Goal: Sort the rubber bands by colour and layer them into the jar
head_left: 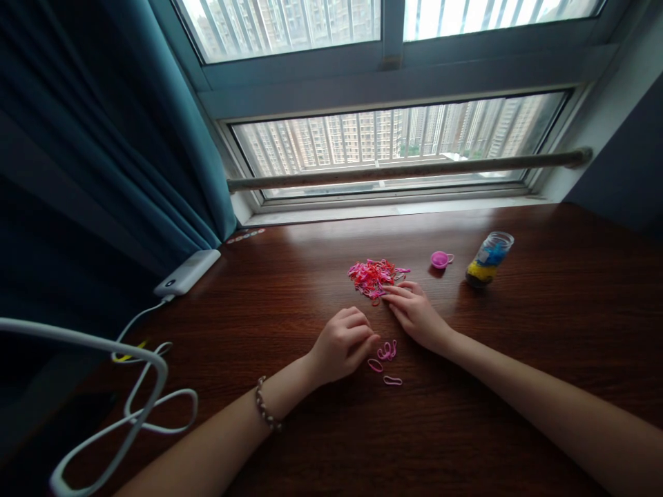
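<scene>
A heap of small pink and red rubber bands (371, 276) lies on the brown wooden table. My right hand (416, 314) reaches in from the right, its fingers stretched out and the tips touching the near edge of the heap. Left of it, my left hand (344, 345) is closed with curled fingers just above the tabletop; whatever is in them, if anything, is hidden. Beside its thumb lie a few loose pink bands (387, 351), with a pink oval band (375, 365) and a paler pink band (392, 380) closer to me. A braided bracelet circles my left wrist.
A small pink cup (440, 260) with a loop handle stands right of the heap. Farther right is a clear jar (489, 259) with blue and yellow contents. At left, a white power bank (188, 272) connects to a looping white cable (137, 312). A window and blue curtain border the table.
</scene>
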`<state>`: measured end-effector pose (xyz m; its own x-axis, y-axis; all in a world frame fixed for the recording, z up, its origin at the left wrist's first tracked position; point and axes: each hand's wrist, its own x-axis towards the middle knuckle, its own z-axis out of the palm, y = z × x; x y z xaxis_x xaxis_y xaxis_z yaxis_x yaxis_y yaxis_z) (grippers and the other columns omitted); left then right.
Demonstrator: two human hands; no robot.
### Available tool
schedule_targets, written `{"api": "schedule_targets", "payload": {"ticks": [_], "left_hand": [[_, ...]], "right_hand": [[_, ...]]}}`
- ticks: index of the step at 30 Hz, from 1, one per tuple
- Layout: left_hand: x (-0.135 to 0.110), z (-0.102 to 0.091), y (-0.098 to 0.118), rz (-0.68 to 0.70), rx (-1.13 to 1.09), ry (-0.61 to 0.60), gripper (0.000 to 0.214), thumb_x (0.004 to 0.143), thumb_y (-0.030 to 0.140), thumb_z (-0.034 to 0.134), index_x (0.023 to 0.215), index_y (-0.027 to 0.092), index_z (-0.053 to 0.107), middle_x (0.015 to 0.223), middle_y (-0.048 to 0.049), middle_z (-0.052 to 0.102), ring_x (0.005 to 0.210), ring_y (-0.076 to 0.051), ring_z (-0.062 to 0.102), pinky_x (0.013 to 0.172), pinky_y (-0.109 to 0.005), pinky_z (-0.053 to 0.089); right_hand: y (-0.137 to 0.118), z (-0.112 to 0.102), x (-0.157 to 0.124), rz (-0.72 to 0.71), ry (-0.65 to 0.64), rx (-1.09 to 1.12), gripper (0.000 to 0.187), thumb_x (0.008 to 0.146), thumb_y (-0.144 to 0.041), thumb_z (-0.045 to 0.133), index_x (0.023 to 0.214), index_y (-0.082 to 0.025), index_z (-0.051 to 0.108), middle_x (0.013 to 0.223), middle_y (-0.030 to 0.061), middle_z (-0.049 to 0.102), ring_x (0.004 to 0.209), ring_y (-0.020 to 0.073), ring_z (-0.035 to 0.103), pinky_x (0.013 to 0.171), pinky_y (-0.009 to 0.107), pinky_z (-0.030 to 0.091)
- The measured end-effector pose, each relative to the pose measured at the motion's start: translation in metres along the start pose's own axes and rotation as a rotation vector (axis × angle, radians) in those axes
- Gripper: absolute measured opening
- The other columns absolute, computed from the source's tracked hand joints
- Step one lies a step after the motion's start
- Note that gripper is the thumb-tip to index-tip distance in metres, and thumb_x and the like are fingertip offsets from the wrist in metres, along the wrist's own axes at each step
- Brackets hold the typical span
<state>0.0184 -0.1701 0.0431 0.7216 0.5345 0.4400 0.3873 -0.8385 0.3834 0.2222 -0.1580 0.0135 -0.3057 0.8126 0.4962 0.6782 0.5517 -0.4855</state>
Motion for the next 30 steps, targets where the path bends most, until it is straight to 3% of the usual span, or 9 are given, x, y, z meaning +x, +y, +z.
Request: {"api": "schedule_targets", "payload": {"ticks": [6,12,16,23,30], "left_hand": [[0.01,-0.003,-0.038,-0.141,0.193,0.208,0.012,0.08,0.017,0.049,0.079,0.017,0.061,0.088,-0.006,0.062,0.088,-0.019,0.051,0.083,-0.036,0.042],[0.026,0.002,-0.067,-0.059,0.283,0.104,0.016,0.08,0.015,0.048,0.092,0.017,0.06,0.089,-0.0063,0.063,0.086,-0.018,0.054,0.08,-0.035,0.045],[0.029,0.005,-0.073,-0.059,0.244,0.093,0.02,0.082,0.015,0.048,0.099,0.018,0.058,0.087,-0.0054,0.064,0.085,-0.017,0.055,0.079,-0.032,0.046],[0.027,0.003,-0.074,-0.041,0.249,0.066,0.015,0.083,0.016,0.047,0.09,0.017,0.059,0.082,-0.0053,0.064,0.08,-0.017,0.055,0.076,-0.033,0.046],[0.022,0.005,-0.076,-0.151,0.083,0.16,0.017,0.082,0.016,0.047,0.097,0.016,0.054,0.084,-0.0048,0.061,0.077,-0.015,0.058,0.072,-0.028,0.048]], "right_hand": [[0.002,0.001,0.0,0.012,0.006,-0.014,0.024,0.085,-0.017,0.044,0.093,-0.021,0.066,0.098,0.0054,0.065,0.099,0.0228,0.046,0.087,0.042,0.04],[0.003,0.003,-0.001,-0.011,0.024,-0.036,0.023,0.084,-0.017,0.046,0.095,-0.022,0.066,0.109,0.0055,0.061,0.106,0.0245,0.042,0.091,0.045,0.037],[0.001,0.002,-0.001,-0.004,0.002,-0.037,0.023,0.084,-0.016,0.045,0.093,-0.021,0.066,0.099,0.0059,0.063,0.101,0.0229,0.045,0.089,0.042,0.039],[-0.003,-0.001,-0.001,-0.016,0.0,-0.032,0.021,0.085,-0.018,0.045,0.087,-0.02,0.066,0.091,0.0084,0.06,0.095,0.0218,0.048,0.085,0.04,0.041],[-0.001,0.001,0.0,-0.026,0.001,-0.001,0.024,0.084,-0.014,0.045,0.092,-0.02,0.066,0.098,0.0067,0.064,0.103,0.0236,0.048,0.09,0.043,0.039]]}}
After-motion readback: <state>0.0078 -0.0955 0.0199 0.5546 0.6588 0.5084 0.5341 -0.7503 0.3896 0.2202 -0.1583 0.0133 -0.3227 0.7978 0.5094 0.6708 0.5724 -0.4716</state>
